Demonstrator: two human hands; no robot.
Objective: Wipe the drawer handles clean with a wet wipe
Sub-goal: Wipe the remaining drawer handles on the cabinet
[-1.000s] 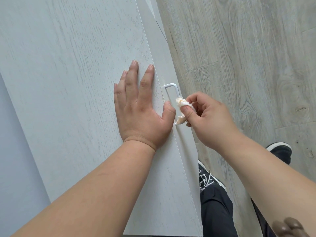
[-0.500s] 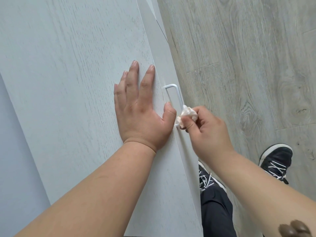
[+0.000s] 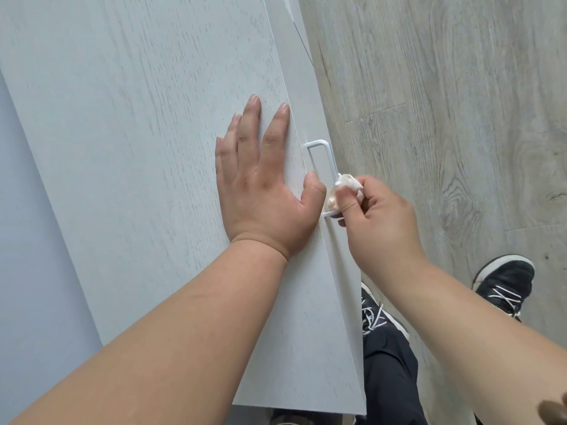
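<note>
Seen from above, a person stands against a pale grey wood-grain drawer unit (image 3: 138, 148), whose top fills the left of the view and whose front falls away toward the floor. Their left hand (image 3: 264, 185) lies flat on that top, fingers straight and pointing to 12 o'clock, thumb just beside the edge; probably it steadies the unit and keeps the drawer from sliding while the handle is rubbed. At 3 o'clock from this hand, a slim white bar handle (image 3: 322, 167) stands off the drawer front. The right hand (image 3: 377, 216) is curled, pinching a crumpled wet wipe (image 3: 345, 187) between thumb and fingertips and pressing it to the handle's near end, the bunching likely for a firmer scrub. Grey plank flooring (image 3: 460, 118) lies to the right, and dark laced shoes (image 3: 506, 283) show at 5 o'clock.
</note>
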